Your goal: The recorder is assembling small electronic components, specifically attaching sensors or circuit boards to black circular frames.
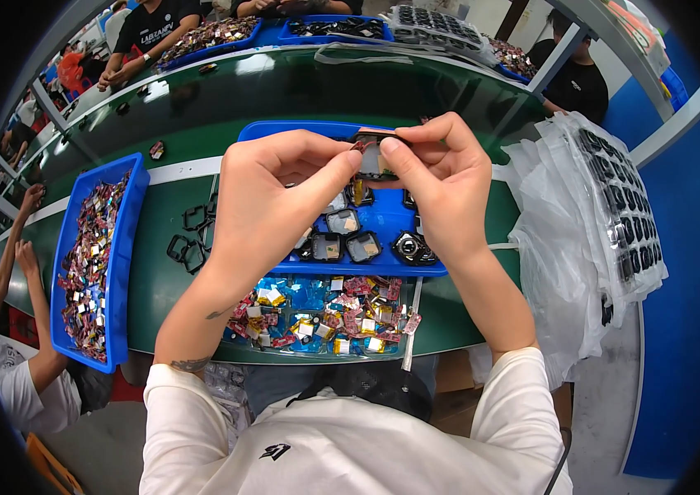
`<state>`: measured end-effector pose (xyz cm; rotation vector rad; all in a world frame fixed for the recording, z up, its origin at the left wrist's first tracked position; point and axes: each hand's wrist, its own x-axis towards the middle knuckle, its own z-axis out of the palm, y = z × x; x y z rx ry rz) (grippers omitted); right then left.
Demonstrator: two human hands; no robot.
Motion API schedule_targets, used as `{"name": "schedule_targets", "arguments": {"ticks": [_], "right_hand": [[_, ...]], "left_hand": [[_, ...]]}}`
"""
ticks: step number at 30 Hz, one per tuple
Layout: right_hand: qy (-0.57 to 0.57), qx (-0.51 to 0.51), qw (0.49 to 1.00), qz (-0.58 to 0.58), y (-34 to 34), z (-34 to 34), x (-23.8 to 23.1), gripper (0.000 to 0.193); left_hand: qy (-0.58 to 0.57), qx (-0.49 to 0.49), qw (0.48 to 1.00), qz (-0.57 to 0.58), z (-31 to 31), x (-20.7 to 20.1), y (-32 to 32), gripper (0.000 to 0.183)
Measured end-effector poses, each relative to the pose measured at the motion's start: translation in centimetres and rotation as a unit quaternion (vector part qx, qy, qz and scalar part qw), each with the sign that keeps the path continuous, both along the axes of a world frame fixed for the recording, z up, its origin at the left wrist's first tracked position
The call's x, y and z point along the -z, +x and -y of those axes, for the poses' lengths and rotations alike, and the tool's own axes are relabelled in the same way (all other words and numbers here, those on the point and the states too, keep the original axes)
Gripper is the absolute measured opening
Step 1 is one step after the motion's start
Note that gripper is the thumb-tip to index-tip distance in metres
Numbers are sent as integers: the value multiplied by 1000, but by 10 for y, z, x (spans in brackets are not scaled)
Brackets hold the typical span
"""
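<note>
Above the blue tray (pixel 309 127), my right hand (pixel 447 186) grips a black watch case (pixel 371 161) with a grey inside by its edge, thumb lying on its face. The fingers of my left hand (pixel 284 186) are pinched at the case's left side on a small red circuit board (pixel 358 147). Whether the board touches the case, I cannot tell. Under my hands, several similar cases (pixel 342 221) with grey insides lie in the tray. A dark round-faced case (pixel 410 247) rests beside them, close to my right wrist.
Nearest me, a clear tray holds red boards with yellow and white parts (pixel 325 322). Loose black frames (pixel 189 247) lie left of the blue tray. Further left stands a blue bin (pixel 131 256) full of boards. Plastic-wrapped black cases (pixel 626 198) are stacked right. Other people sit across and left.
</note>
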<state>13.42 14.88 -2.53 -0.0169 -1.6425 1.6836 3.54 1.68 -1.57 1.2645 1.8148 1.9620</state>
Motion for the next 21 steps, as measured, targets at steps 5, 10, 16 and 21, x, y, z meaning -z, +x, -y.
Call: {"name": "schedule_targets", "arguments": {"ticks": [5, 10, 16, 21], "right_hand": [[-73, -11, 997, 30, 2, 1, -8, 16], [-3, 15, 999, 31, 4, 0, -5, 14], [66, 41, 996, -53, 1, 0, 1, 12], [57, 26, 997, -43, 3, -1, -3, 12]], "left_hand": [[-47, 13, 998, -45, 3, -4, -3, 12], [-37, 119, 987, 96, 3, -5, -3, 12], [-20, 106, 987, 119, -5, 6, -1, 13], [-5, 86, 994, 71, -3, 3, 1, 13]]}}
